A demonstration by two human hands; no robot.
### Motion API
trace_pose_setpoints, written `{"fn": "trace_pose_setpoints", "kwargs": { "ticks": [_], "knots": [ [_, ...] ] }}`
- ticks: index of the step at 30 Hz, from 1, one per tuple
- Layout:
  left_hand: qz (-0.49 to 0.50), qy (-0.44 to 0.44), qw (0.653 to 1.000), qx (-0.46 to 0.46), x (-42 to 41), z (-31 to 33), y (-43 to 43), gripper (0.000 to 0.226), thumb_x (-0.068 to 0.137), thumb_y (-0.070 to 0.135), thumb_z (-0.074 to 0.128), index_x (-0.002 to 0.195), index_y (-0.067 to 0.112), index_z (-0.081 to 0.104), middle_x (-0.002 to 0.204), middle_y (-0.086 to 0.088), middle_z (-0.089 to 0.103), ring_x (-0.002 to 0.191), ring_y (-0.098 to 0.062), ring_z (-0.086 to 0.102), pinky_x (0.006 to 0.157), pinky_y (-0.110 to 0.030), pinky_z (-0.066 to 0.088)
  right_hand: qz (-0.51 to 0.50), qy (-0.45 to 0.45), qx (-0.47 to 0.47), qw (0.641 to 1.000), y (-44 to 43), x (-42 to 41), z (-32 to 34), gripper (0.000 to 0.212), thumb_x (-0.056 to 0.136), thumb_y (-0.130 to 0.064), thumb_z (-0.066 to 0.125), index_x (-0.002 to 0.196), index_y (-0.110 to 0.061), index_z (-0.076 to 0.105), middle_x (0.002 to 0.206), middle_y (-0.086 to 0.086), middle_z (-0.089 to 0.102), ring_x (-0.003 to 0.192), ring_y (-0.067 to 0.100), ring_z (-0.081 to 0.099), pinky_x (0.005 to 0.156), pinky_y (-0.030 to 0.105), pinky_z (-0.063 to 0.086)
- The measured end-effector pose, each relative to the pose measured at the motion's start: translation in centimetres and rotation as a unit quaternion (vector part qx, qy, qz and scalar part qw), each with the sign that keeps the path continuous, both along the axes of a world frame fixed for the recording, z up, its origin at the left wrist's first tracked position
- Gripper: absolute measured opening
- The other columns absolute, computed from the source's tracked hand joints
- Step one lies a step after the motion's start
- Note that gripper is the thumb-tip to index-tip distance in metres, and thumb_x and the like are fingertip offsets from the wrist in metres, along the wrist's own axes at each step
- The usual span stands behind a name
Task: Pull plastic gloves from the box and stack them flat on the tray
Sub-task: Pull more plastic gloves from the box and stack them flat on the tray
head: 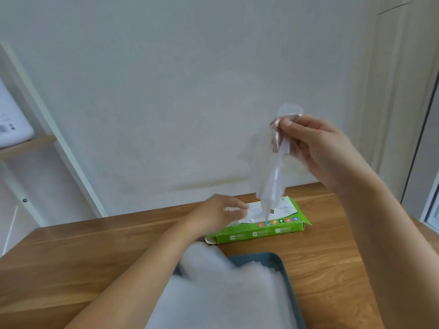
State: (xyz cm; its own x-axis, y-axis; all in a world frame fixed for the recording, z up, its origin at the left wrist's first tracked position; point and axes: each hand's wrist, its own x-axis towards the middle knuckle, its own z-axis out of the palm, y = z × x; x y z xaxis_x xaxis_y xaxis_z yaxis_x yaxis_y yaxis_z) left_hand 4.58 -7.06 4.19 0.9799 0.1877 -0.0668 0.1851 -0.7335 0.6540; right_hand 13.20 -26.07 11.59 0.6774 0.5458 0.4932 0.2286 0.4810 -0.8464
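While the glove [273, 176] hangs from the box [261, 230]: the pull is in hand and, by my judgement, nearly done (its lower tip seems to sit just at the slot).
Right hand [316, 148]: above the box, thumb and fingers pinching the glove's top end.
Left hand [213, 214]: on the box's left end, fingers seemingly laid flat to pin it down; blurred.
Glove: stretched thin and upright between right hand and box top.
Tray [259, 257]: on the near side of the box, bearing a stack [225, 293] of gloves that spills over its left rim.
Next move: probably a last lift to clear the slot, then a carry from the box to the tray and a flat spread on the stack.
Writing: green box with a hand outline, coloured icons and small side labels; nothing legible.
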Motion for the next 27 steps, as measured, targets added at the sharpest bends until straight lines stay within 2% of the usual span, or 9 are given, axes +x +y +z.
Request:
{"fn": "trace_pose_setpoints", "kwargs": {
  "ticks": [3,6,9,11,14,17,20,23,27],
  "knots": [
    [0.06,-0.084,0.993,-0.06,-1.5,2.2,1.1,0.013,0.094,0.031,0.059,0.104,0.026,0.067,0.119,0.006,0.066,0.113,-0.007,0.058,0.095,-0.019,0.042,0.077,-0.026,-0.097,0.992,-0.3,-0.8,0.3,0.017,0.089,-0.012,0.049,0.086,-0.005,0.064,0.065,0.006,0.062,0.062,0.015,0.058,0.062,0.02,0.046],
    [0.006,-0.076,0.945,-0.317,-4.2,3.8,1.2,0.074,0.082,0.068,0.052,0.122,0.007,0.065,0.122,-0.008,0.065,0.114,-0.016,0.059,0.098,-0.023,0.042,0.133,-0.077,-0.169,0.974,0.3,-1.9,0.0,0.016,0.082,-0.019,0.058,0.084,-0.008,0.069,0.068,0.008,0.064,0.062,0.015,0.054,0.058,0.02,0.042],
    [-0.095,-0.041,0.901,-0.421,-6.2,4.0,0.4,0.102,0.063,0.079,0.063,0.129,0.002,0.059,0.126,-0.017,0.061,0.121,-0.031,0.056,0.104,-0.04,0.043,0.169,-0.127,-0.223,0.951,1.5,-3.6,-0.3,0.013,0.087,-0.019,0.062,0.084,-0.012,0.072,0.075,0.009,0.062,0.069,0.019,0.054,0.064,0.024,0.043],
    [-0.132,-0.029,0.898,-0.419,-7.3,3.5,-0.5,0.087,0.073,0.061,0.072,0.132,0.0,0.053,0.127,-0.017,0.057,0.128,-0.033,0.05,0.108,-0.046,0.039,0.169,-0.137,-0.254,0.942,2.3,-4.7,-0.8,0.013,0.09,-0.015,0.061,0.088,-0.007,0.071,0.071,0.007,0.06,0.065,0.019,0.051,0.06,0.022,0.043],
    [-0.086,-0.028,0.933,-0.347,-9.2,2.9,-1.6,0.035,0.082,0.021,0.067,0.106,-0.004,0.068,0.11,-0.015,0.067,0.107,-0.02,0.063,0.092,-0.028,0.05,0.149,-0.178,-0.311,0.922,2.6,-5.9,-1.8,0.015,0.092,-0.016,0.062,0.091,-0.005,0.071,0.07,0.012,0.055,0.061,0.019,0.043,0.058,0.022,0.036],
    [-0.065,-0.024,0.916,-0.395,-10.8,2.7,-2.2,0.022,0.078,0.007,0.061,0.095,-0.004,0.07,0.09,-0.013,0.071,0.088,-0.02,0.068,0.086,-0.029,0.054,0.136,-0.069,-0.28,0.948,1.7,-6.8,-2.5,0.035,0.085,-0.038,0.064,0.101,-0.007,0.07,0.085,0.014,0.056,0.075,0.022,0.052,0.069,0.028,0.043],
    [-0.006,-0.067,0.863,-0.501,-11.9,2.7,-2.6,0.019,0.082,-0.001,0.058,0.077,0.006,0.075,0.084,-0.011,0.072,0.082,-0.023,0.071,0.098,-0.041,0.051,0.08,0.096,-0.231,0.965,0.8,-7.4,-3.5,0.066,0.07,-0.058,0.057,0.117,-0.012,0.061,0.102,0.005,0.069,0.087,0.012,0.067,0.076,0.028,0.05],
    [0.072,-0.112,0.767,-0.628,-12.8,2.6,-2.7,0.028,0.093,0.001,0.044,0.083,0.003,0.07,0.082,-0.013,0.072,0.073,-0.022,0.072,0.069,-0.032,0.061,0.146,0.202,-0.225,0.942,-0.5,-8.2,-4.5,0.101,0.055,-0.075,0.068,0.128,-0.006,0.056,0.121,0.015,0.065,0.108,0.024,0.064,0.087,0.038,0.056],
    [0.119,-0.151,0.662,-0.725,-14.0,2.1,-2.1,0.026,0.094,0.001,0.041,0.081,0.006,0.062,0.081,-0.013,0.072,0.069,-0.022,0.072,0.066,-0.031,0.059,0.249,0.17,-0.227,0.926,-1.0,-10.8,-4.3,0.089,0.055,-0.063,0.08,0.122,-0.007,0.064,0.128,0.015,0.061,0.118,0.028,0.059,0.096,0.036,0.051]
  ]
}}
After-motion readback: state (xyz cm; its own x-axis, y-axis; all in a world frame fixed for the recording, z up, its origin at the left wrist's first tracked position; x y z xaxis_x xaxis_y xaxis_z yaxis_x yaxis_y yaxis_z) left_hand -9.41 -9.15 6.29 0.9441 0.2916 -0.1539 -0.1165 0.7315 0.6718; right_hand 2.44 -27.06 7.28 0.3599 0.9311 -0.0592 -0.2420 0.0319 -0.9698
